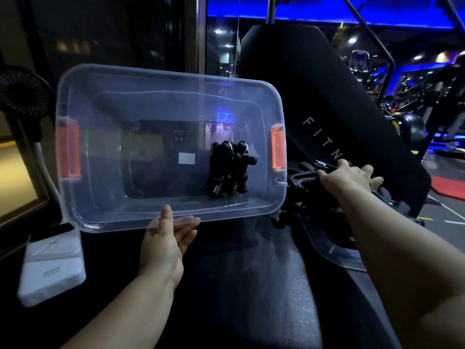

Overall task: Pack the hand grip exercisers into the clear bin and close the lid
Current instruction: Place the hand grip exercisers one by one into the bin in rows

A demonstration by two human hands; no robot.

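The clear bin (100, 109) is lifted and tipped so its open mouth faces the viewer, its far side towards a dark window. The left hand (163, 245) holds it at the near rim, thumb over the edge and fingers showing through the plastic beneath, pinching the wall between them. A stack of black hand grip exercisers (230, 170) lies on the bin's floor at its right end, near the right orange latch (278, 149); the left orange latch (71, 152) sits on the opposite short side. The right hand (352, 177) reaches past the bin's right end to a loose pile of exercisers (299, 182) on the black padded table (251, 285), its fingers curled over one black handle with a steel spring just beside the thumb. The bin's right corner hides part of that pile. The clear lid (332, 250) lies flat under the right forearm, which covers much of it. A tall black backrest (314, 84) lettered "FITN" rises behind the pile. To the left are a white box (52, 268) and a small black fan (22, 91).
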